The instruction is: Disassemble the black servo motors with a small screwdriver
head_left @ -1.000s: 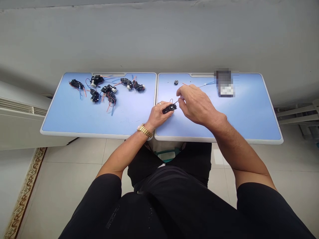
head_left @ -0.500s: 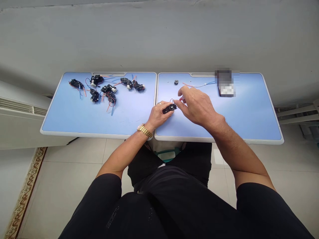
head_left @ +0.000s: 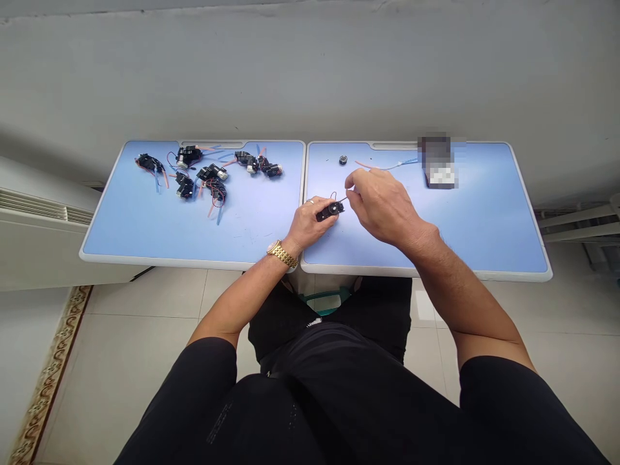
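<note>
My left hand (head_left: pixel 310 223), with a ring and a gold watch at the wrist, is closed around a small black motor unit (head_left: pixel 330 210) with a round light part and a thin looped wire. It holds the unit low over the right tabletop. My right hand (head_left: pixel 380 200) is closed in a pinch just to the right of it. From its fingertips a thin dark shaft (head_left: pixel 344 199), apparently a small screwdriver, reaches the unit's upper right end. The handle is hidden by the fingers.
Several black motor units (head_left: pixel 212 173) with red and blue leads lie on the left table (head_left: pixel 145 239). On the right table (head_left: pixel 484 245) are a small round black part (head_left: pixel 343 159), a red-and-blue lead (head_left: pixel 387 168) and a dark box (head_left: pixel 440 181), partly blurred. A wall stands behind.
My right fingers have shifted slightly at the unit. The red piece seen between them is now hidden, and the thin shaft shows. My left hand holds the unit in the same place.
</note>
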Demonstrator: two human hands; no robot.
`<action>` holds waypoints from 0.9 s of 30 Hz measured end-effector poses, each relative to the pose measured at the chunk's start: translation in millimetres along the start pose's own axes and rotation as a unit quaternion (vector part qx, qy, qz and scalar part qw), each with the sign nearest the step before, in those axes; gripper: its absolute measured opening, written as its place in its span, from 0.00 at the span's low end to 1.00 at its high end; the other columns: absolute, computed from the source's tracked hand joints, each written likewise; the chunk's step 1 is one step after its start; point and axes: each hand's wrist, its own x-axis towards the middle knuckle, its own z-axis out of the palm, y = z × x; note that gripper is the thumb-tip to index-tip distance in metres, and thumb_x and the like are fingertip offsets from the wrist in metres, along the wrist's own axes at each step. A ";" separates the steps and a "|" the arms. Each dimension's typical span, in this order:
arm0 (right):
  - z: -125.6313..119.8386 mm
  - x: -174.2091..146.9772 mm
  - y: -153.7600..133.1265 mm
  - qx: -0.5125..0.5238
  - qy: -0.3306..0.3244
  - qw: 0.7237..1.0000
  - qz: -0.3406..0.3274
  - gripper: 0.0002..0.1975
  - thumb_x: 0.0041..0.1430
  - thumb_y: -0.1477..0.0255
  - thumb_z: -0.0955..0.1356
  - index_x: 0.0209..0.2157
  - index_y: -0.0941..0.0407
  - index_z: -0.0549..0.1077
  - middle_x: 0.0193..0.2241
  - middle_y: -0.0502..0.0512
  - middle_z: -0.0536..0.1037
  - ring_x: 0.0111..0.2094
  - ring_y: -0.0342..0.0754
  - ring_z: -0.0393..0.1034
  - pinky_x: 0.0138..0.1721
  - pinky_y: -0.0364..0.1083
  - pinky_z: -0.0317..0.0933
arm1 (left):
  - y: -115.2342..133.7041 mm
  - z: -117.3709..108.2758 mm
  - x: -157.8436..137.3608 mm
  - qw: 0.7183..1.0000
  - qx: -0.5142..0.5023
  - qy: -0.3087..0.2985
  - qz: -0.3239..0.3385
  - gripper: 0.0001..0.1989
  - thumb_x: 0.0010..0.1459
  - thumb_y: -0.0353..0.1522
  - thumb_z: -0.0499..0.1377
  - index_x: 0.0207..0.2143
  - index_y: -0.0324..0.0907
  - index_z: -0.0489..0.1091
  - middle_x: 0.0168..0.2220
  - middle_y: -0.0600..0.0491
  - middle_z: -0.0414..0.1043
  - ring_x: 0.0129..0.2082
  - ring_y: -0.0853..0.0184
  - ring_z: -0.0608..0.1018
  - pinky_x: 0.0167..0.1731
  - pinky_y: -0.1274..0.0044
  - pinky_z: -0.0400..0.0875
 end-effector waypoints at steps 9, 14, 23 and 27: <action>-0.3 0.5 -1.4 -0.016 0.000 1.000 0.021 0.12 0.77 0.69 0.60 0.46 0.53 0.74 0.33 0.60 0.78 0.38 0.58 0.69 0.45 0.58 0.64 | 1.9 0.0 0.6 1.000 0.006 -0.002 -0.010 0.18 0.67 0.29 0.68 0.58 0.46 0.82 0.52 0.48 0.85 0.52 0.60 0.84 0.59 0.66 0.80; 0.5 -1.4 -0.5 0.013 0.018 1.000 -0.016 0.12 0.73 0.74 0.61 0.52 0.54 0.73 0.41 0.62 0.81 0.46 0.60 0.71 0.48 0.58 0.66 | 1.9 -0.1 0.7 1.000 0.000 -0.001 -0.002 0.18 0.67 0.28 0.68 0.58 0.45 0.82 0.52 0.48 0.84 0.51 0.60 0.84 0.58 0.67 0.80; 0.2 -1.3 1.1 0.020 0.015 0.999 -0.023 0.14 0.72 0.75 0.61 0.52 0.53 0.74 0.42 0.62 0.81 0.45 0.61 0.72 0.50 0.59 0.66 | 3.0 -0.2 0.0 1.000 0.001 -0.001 -0.004 0.18 0.67 0.28 0.68 0.58 0.45 0.82 0.52 0.48 0.84 0.52 0.60 0.84 0.58 0.67 0.79; -0.1 -1.6 0.6 0.011 0.020 1.000 0.006 0.11 0.73 0.70 0.64 0.53 0.53 0.73 0.39 0.60 0.81 0.43 0.60 0.72 0.45 0.58 0.66 | 3.2 -0.1 0.2 1.000 0.001 0.002 -0.005 0.18 0.67 0.28 0.69 0.58 0.46 0.82 0.51 0.49 0.84 0.51 0.60 0.84 0.58 0.66 0.80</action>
